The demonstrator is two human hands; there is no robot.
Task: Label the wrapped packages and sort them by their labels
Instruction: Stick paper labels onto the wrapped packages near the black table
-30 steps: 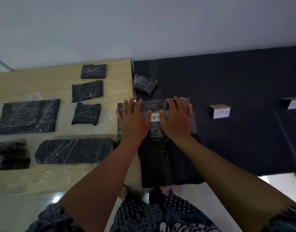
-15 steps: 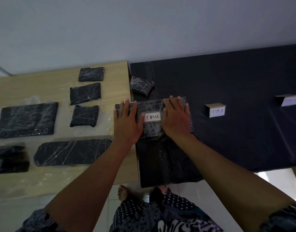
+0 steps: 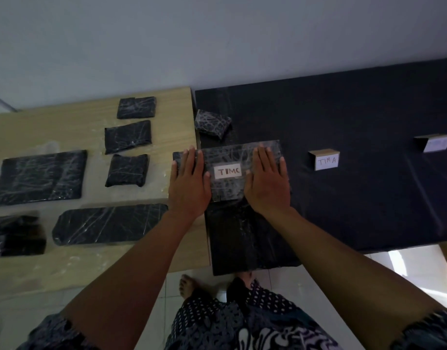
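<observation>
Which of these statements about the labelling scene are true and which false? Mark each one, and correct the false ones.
1. Both hands lie flat on the labelled package. True.
2. Its label reads TIMA. False: it reads TIMC.
3. The left hand covers the label. False: the label shows between the left hand and the right hand.
4. A folded card marked TIMA stands on the dark cloth. True.
5. Unlabelled wrapped packages lie on the wooden table. True.
</observation>
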